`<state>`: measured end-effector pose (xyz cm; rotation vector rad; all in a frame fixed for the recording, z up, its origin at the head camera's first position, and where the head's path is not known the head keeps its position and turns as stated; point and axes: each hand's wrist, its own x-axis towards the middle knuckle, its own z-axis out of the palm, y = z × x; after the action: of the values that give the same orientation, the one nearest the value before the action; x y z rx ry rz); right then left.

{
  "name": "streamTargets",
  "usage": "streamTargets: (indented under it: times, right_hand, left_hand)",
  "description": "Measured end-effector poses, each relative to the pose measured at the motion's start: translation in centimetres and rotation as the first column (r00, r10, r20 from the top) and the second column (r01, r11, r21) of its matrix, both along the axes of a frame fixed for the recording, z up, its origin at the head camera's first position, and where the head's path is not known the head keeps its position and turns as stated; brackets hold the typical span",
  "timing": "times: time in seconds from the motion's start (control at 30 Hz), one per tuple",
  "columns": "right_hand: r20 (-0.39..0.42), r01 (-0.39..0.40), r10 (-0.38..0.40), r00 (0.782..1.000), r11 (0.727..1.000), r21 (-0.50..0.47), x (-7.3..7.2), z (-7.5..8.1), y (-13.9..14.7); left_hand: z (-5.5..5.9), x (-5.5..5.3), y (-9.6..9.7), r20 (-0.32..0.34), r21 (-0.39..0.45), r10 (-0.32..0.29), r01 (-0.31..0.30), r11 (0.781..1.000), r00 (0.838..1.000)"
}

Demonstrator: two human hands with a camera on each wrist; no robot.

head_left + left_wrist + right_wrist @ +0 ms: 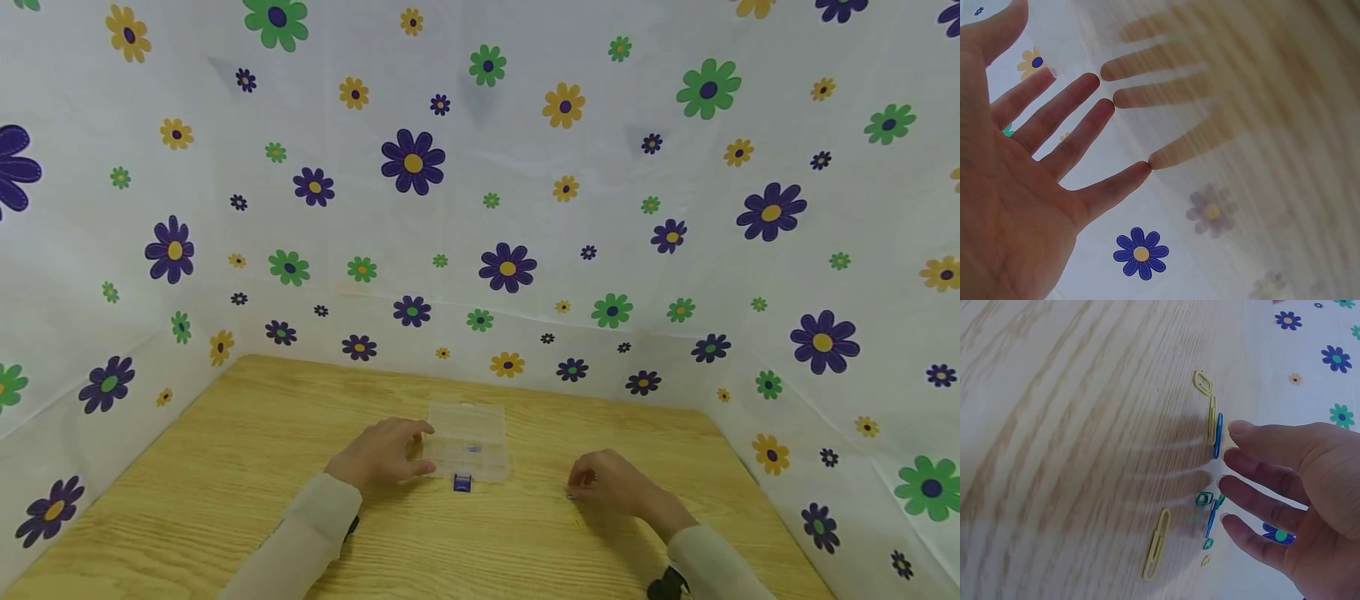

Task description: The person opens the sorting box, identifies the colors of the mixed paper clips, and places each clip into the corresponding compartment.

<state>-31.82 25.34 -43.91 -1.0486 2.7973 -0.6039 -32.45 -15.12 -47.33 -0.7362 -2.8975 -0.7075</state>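
Beside the left edge of a clear plastic box, my left hand rests with its fingers spread. Its fingertips touch the tabletop in the left wrist view, and it holds nothing. The box has a blue latch at its front, and a small bluish item shows within its outline. My right hand is low over the table among scattered paper clips, fingers loosely bent and apart. Closest to its thumb are a blue paper clip and a yellow paper clip. No clip is visibly pinched.
Another yellow paper clip lies nearer the camera. A green clip and a second blue clip lie by the right fingertips. White flower-printed cloth walls the wooden table at the back and both sides.
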Motion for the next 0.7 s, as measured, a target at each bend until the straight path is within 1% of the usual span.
streamTargets:
  times: [0.23, 0.5, 0.7]
  right_hand:
    - [-0.018, -0.034, 0.034, 0.999, 0.999, 0.002, -0.19, -0.55, 0.37]
    - [-0.055, -0.027, 0.030, 0.998, 0.999, 0.043, -0.40, -1.00, 0.47]
    - [-0.038, -0.029, 0.030, 0.999, 0.999, 0.031, -0.30, -0.99, 0.47]
  left_hand:
    - [-0.06, -0.01, 0.00, -0.001, 0.005, -0.001, 0.001, 1.000, 1.000]
    - [-0.16, -0.11, -0.11, -0.006, 0.004, -0.013, 0.013, 1.000, 1.000]
    - [-0.26, -0.22, -0.10, -0.010, 0.002, -0.011, 0.011, 1.000, 1.000]
